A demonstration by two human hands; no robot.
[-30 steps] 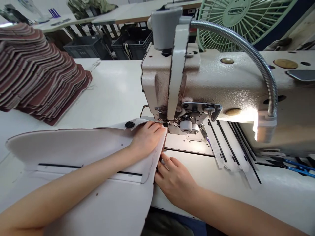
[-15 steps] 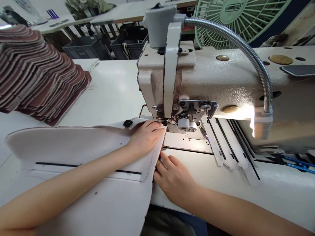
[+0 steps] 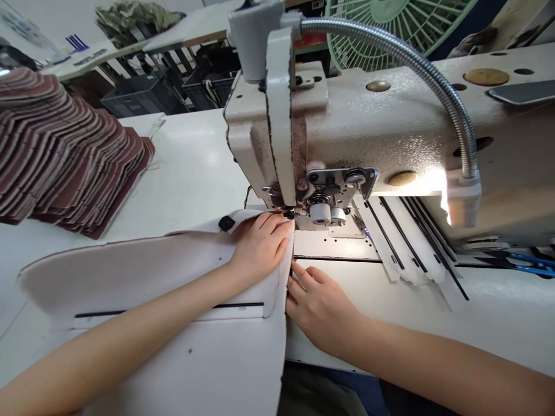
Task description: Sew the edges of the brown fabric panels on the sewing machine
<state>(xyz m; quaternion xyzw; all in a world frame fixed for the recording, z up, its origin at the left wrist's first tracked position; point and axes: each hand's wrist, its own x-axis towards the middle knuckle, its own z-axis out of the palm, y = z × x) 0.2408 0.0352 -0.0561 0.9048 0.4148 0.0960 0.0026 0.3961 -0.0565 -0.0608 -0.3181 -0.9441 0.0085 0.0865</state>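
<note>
A large pale panel (image 3: 169, 274) with a dark reddish edge lies under the head of a sewing machine (image 3: 364, 127). My left hand (image 3: 260, 242) rests on top of it close to the presser area, fingers bent toward the needle and spread a little, pressing the sheet down. At the panel's right edge, below the metal plate, my right hand (image 3: 321, 303) pinches the edge; its fingertips are partly hidden under the sheet. A black strip (image 3: 238, 304) runs across the panel beneath my left forearm.
A tall stack of reddish-brown pieces (image 3: 73, 150) stands at the left. White strips with black lines (image 3: 401, 242) lie right of the needle, beside blue-handled scissors (image 3: 529, 263). A green fan (image 3: 399, 29) and grey crates (image 3: 143, 95) are behind.
The panel's lower right edge has swung to the right, and my right hand has shifted right with it. My left hand stays near the needle. The camera view has tilted slightly.
</note>
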